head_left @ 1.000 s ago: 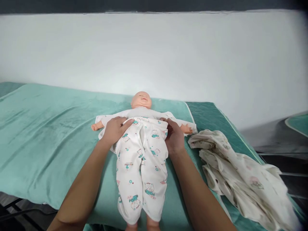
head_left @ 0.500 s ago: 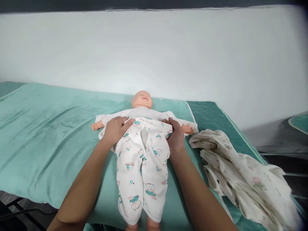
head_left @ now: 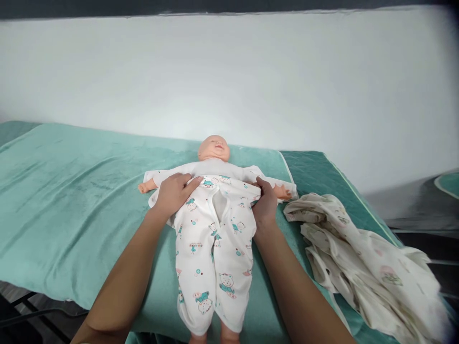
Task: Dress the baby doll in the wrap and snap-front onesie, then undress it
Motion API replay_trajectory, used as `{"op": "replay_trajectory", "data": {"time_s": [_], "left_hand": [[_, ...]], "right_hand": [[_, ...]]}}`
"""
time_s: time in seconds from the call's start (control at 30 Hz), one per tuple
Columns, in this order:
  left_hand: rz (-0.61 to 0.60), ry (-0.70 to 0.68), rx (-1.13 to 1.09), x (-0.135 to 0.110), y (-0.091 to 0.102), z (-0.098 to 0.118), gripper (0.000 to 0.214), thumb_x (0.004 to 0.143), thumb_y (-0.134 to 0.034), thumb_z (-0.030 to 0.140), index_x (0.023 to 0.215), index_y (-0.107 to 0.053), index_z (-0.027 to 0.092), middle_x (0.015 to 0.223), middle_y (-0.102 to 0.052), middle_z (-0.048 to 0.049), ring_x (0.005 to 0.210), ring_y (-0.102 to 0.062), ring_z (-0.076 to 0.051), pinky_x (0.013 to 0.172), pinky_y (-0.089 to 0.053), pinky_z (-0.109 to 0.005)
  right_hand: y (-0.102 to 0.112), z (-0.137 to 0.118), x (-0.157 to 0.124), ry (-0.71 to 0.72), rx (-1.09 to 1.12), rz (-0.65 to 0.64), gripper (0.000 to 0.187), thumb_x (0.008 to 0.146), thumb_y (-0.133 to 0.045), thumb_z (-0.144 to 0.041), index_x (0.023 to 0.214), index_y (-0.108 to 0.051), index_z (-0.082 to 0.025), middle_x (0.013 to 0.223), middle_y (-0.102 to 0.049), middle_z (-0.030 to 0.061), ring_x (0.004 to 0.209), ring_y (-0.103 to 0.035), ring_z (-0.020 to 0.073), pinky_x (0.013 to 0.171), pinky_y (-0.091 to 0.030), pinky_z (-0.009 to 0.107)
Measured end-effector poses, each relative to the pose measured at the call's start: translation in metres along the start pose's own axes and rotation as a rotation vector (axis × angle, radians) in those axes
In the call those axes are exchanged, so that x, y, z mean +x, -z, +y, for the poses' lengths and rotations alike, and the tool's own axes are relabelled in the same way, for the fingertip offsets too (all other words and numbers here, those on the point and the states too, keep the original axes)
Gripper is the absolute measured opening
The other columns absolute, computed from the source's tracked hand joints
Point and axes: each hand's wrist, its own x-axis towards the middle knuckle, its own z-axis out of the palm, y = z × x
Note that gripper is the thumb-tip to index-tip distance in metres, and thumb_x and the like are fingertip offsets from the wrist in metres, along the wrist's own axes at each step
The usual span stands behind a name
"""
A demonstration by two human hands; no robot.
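A baby doll [head_left: 214,148] lies on its back with its arms spread, its head toward the wall. It wears a white shirt [head_left: 211,167] and printed baby pants [head_left: 233,243] with an open slit at the front. At the left of the waistband, my left hand [head_left: 175,192] grips the pants, thumb on top of the cloth. My right hand [head_left: 264,204] pinches the waistband on the other side and stretches it outward. The fingertips under the cloth are hidden. Both doll feet are cut off by the lower frame edge.
A teal blanket [head_left: 71,200] covers the table under the doll. To the right lies a crumpled cream printed cloth [head_left: 358,258] on a darker green quilted cover [head_left: 308,165]. Behind the table rises a white wall [head_left: 229,76]. Dark metal bars [head_left: 36,313] show at the lower left.
My right hand has drawn the waistband slightly outward, and the front slit gapes a little wider. My left hand keeps its place on the pants. The whole view has shifted slightly.
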Motion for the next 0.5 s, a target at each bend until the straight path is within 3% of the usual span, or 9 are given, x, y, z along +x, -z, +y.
{"op": "replay_trajectory", "data": {"time_s": [0.23, 0.33, 0.43, 0.5], "left_hand": [[-0.007, -0.001, 0.001, 0.0, 0.0, 0.0, 0.054, 0.095, -0.041, 0.061, 0.061, -0.032, 0.02, 0.059, -0.041, 0.0007, 0.061, -0.04, -0.016, 0.061, -0.026, -0.031], [-0.004, -0.004, -0.007, 0.0, 0.0, 0.0, 0.055, 0.095, -0.04, 0.062, 0.061, -0.031, 0.02, 0.059, -0.041, 0.0006, 0.06, -0.039, -0.016, 0.061, -0.026, -0.031], [-0.008, -0.004, -0.002, 0.0, 0.0, 0.001, 0.055, 0.095, -0.039, 0.063, 0.061, -0.032, 0.021, 0.059, -0.041, 0.0004, 0.061, -0.04, -0.016, 0.061, -0.026, -0.032], [-0.009, -0.007, -0.002, 0.0, 0.0, 0.0, 0.054, 0.096, -0.04, 0.062, 0.061, -0.032, 0.021, 0.059, -0.041, 0.0004, 0.061, -0.04, -0.016, 0.061, -0.026, -0.032]], "right_hand": [[0.0, 0.002, 0.001, 0.02, -0.092, 0.052, 0.036, 0.075, -0.067, -0.033, 0.06, -0.035, -0.025, 0.052, -0.038, -0.0073, 0.044, -0.038, 0.0104, 0.043, -0.036, 0.026], [0.004, 0.002, 0.004, 0.116, -0.21, 0.046, 0.038, 0.074, -0.068, -0.038, 0.061, -0.036, -0.026, 0.054, -0.038, -0.0067, 0.047, -0.039, 0.0119, 0.045, -0.038, 0.028], [0.009, 0.0, 0.006, 0.26, -0.437, -0.046, 0.037, 0.078, -0.064, -0.049, 0.062, -0.039, -0.026, 0.053, -0.039, -0.0052, 0.051, -0.04, 0.0143, 0.046, -0.037, 0.03], [0.01, -0.002, 0.006, 0.276, -0.565, -0.169, 0.04, 0.08, -0.06, -0.057, 0.062, -0.041, -0.027, 0.051, -0.037, -0.0045, 0.052, -0.04, 0.0154, 0.045, -0.034, 0.03]]}}
